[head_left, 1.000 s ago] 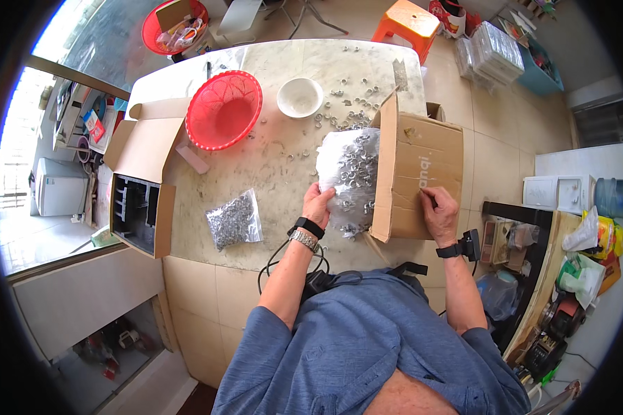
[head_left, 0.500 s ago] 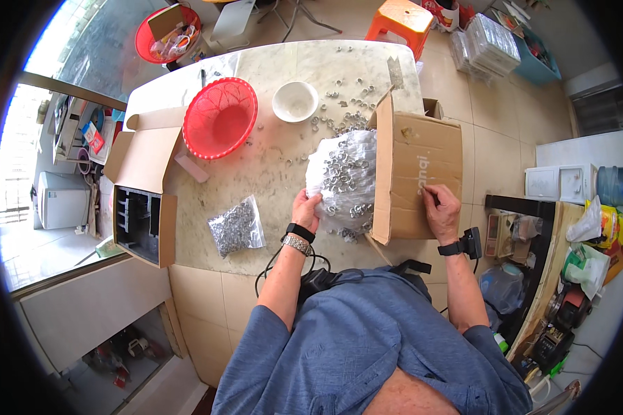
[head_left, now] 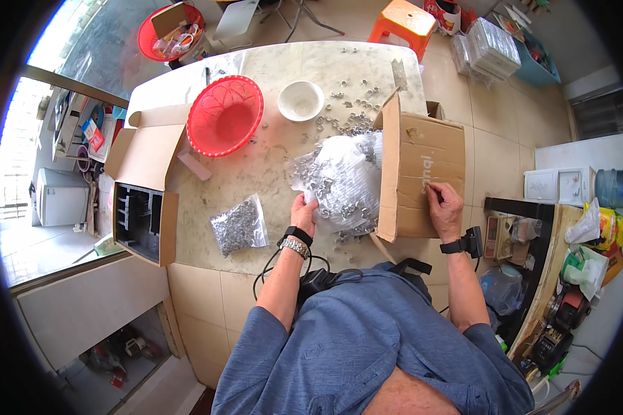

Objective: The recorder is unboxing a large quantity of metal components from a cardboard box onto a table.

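A cardboard box [head_left: 426, 173] lies tipped at the table's right side, its opening toward the left. Out of it bulges a white plastic bag [head_left: 349, 173], with small silvery metal clips or rings clinging to it. My left hand [head_left: 304, 209] pinches the near-left edge of this bag. My right hand [head_left: 444, 207] is curled against the box's outer wall, fingertips together; whether anything small is between them is hidden. Loose metal pieces [head_left: 356, 123] are scattered beyond the bag. A clear bag of small metal parts [head_left: 239, 226] lies left of my left hand.
A red plastic basket [head_left: 225, 116] and a white bowl [head_left: 300, 101] stand at the far side of the marble table [head_left: 273, 155]. An open cardboard box with black inserts [head_left: 138, 218] sits at the left edge. An orange stool [head_left: 401, 28] is beyond the table.
The white bag's left part has shifted and spread leftward, and the metal pieces on it have slid lower. My left hand has moved slightly down and left; my right hand stays by the box.
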Demonstrator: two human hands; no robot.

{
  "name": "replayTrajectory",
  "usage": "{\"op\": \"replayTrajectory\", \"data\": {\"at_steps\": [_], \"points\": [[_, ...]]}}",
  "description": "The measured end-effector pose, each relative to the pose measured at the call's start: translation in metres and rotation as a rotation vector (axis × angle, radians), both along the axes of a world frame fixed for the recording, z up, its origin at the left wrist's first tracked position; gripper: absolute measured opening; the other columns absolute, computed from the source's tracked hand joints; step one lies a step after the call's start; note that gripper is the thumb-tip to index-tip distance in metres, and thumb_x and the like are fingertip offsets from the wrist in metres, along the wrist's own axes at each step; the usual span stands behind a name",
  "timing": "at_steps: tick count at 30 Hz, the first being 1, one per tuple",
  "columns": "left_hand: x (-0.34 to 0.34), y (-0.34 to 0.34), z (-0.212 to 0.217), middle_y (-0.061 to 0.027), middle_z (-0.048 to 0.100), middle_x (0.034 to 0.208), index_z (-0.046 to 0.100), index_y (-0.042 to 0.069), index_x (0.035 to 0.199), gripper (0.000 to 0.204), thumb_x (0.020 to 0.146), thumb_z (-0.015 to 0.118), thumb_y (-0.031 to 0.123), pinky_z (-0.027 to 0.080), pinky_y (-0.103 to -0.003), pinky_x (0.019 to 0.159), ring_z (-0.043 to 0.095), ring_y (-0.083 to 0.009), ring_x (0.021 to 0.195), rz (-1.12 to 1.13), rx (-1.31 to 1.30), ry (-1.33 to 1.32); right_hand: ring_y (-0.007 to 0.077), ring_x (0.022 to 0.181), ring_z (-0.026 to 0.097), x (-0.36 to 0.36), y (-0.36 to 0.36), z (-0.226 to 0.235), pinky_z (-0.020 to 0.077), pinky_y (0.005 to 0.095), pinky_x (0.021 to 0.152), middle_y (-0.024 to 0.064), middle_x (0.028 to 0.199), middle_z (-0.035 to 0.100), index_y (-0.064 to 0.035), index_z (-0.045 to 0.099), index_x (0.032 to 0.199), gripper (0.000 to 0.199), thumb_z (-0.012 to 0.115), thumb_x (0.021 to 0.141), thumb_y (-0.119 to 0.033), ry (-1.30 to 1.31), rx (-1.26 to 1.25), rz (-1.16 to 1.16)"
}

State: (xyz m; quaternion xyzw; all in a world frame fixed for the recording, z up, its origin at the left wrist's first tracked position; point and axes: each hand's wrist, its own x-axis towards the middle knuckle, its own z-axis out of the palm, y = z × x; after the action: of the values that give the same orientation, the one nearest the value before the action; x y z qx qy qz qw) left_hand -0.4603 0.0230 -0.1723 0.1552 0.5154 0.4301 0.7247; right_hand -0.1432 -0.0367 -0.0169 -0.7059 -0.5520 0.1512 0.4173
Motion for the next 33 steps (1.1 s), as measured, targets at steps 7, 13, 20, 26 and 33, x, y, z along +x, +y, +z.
{"op": "replayTrajectory", "data": {"at_steps": [7, 13, 20, 26, 33], "points": [[0.008, -0.001, 0.011, -0.0091, 0.062, 0.105, 0.051, 0.000, 0.113, 0.034, 0.080, 0.054, -0.007, 0.048, -0.034, 0.086, 0.060, -0.0195, 0.095, 0.006, -0.016, 0.058, 0.0161, 0.062, 0.058, -0.001, 0.000, -0.003, 0.0455, 0.0259, 0.057, 0.0087, 0.074, 0.062, -0.0001, 0.066, 0.087, 0.005, 0.066, 0.083, -0.003, -0.007, 0.008, -0.029], [0.012, -0.003, 0.023, -0.0104, 0.062, 0.105, 0.052, -0.001, 0.113, 0.031, 0.083, 0.054, -0.002, 0.047, -0.034, 0.086, 0.060, -0.0208, 0.094, 0.065, -0.048, -0.055, 0.0160, 0.060, 0.057, -0.001, 0.001, -0.003, 0.0447, 0.0261, 0.056, 0.0086, 0.073, 0.062, 0.0000, 0.066, 0.087, 0.006, 0.067, 0.083, -0.005, -0.042, 0.024, -0.032], [0.006, 0.002, 0.026, -0.0176, 0.060, 0.113, 0.049, -0.005, 0.119, 0.031, 0.088, 0.045, -0.001, 0.048, -0.049, 0.094, 0.060, -0.0328, 0.103, 0.096, -0.273, -0.364, 0.0166, 0.061, 0.058, -0.001, 0.002, -0.006, 0.0452, 0.0264, 0.056, 0.0090, 0.074, 0.063, -0.0008, 0.066, 0.087, 0.006, 0.067, 0.083, -0.005, -0.030, 0.007, -0.043], [0.015, -0.002, 0.056, -0.0209, 0.056, 0.123, 0.043, -0.006, 0.126, 0.037, 0.090, 0.042, 0.005, 0.043, -0.051, 0.099, 0.055, -0.0348, 0.113, 0.088, -0.280, -0.430, 0.0178, 0.061, 0.059, 0.000, 0.000, -0.007, 0.0457, 0.0269, 0.057, 0.0099, 0.074, 0.063, -0.0008, 0.066, 0.087, 0.006, 0.067, 0.083, -0.005, -0.043, 0.029, -0.046], [0.026, -0.004, 0.073, -0.0157, 0.057, 0.122, 0.047, -0.003, 0.123, 0.036, 0.088, 0.043, -0.002, 0.046, -0.046, 0.096, 0.057, -0.0311, 0.110, 0.136, -0.171, -0.400, 0.0172, 0.059, 0.058, 0.000, 0.002, -0.007, 0.0450, 0.0268, 0.056, 0.0093, 0.073, 0.062, -0.0003, 0.066, 0.087, 0.007, 0.067, 0.083, -0.006, -0.071, 0.028, -0.057]]}}
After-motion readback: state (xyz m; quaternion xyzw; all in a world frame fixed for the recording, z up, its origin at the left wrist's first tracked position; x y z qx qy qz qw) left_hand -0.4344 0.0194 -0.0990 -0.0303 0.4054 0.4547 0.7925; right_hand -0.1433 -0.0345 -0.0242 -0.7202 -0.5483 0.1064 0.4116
